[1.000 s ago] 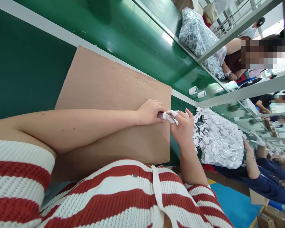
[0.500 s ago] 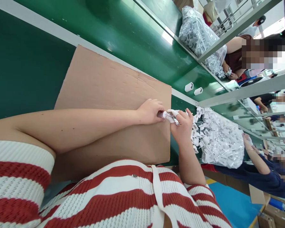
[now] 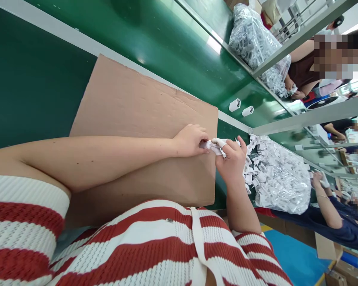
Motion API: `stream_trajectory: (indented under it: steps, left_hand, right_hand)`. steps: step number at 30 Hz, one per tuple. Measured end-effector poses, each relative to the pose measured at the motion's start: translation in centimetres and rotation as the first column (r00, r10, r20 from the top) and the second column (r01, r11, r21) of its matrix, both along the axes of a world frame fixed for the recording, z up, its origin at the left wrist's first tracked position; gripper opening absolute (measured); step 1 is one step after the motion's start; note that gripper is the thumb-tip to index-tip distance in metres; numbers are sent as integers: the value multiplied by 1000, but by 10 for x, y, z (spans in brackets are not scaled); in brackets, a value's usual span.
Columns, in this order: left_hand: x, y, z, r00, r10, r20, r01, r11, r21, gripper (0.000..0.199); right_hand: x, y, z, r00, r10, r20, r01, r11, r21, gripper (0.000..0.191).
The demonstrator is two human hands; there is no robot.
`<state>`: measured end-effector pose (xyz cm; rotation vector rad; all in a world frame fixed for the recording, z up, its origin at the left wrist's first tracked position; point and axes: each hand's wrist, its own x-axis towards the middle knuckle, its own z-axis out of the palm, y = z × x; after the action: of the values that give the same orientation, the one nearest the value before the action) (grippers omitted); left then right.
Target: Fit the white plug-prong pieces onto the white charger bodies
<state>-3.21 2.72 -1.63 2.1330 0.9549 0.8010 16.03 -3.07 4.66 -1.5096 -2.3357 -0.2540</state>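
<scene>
My left hand (image 3: 191,140) is closed, its fingertips pinching one end of a small white plastic part (image 3: 209,145) over the cardboard's right side. My right hand (image 3: 231,159) grips the same part from the other side, thumb and index finger pressed on it, while its outer fingers are raised. White coverings wrap the thumb and index finger of that hand. The part's exact shape is mostly hidden by my fingers. Just right of my right hand lies a heap of loose white plastic parts (image 3: 248,174), spilling from a clear plastic bag (image 3: 283,178).
A brown cardboard sheet (image 3: 137,107) covers part of the green bench (image 3: 26,79). Two white plastic housings (image 3: 234,105) stand on the green surface beyond. Another bag of parts (image 3: 250,35) sits past a metal post (image 3: 313,113). Co-workers (image 3: 328,206) sit at the right.
Both hands keep hold of the white part, with only slight finger movement. The view has shifted a little. A co-worker's hands at the right have moved.
</scene>
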Motion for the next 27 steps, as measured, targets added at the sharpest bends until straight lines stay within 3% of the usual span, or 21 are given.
stream_trajectory:
  steps: [5, 11, 18, 27]
  left_hand:
    - [0, -1, 0, 1000, 8, -21, -8, 1000, 24, 23]
    - [0, -3, -2, 999, 27, -25, -25, 996, 88, 28]
    - [7, -22, -6, 993, 103, -59, -89, 974, 209, 24]
    - [8, -17, -6, 985, 165, 41, -165, 986, 7, 22]
  right_hand:
    - [1, 4, -3, 1000, 23, 8, -23, 1000, 6, 20]
    - [1, 2, -14, 997, -62, -42, 63, 998, 21, 20]
    - [-11, -3, -24, 989, -127, -79, 130, 991, 23, 26]
    - [-17, 4, -29, 977, -154, -148, 146, 987, -63, 24]
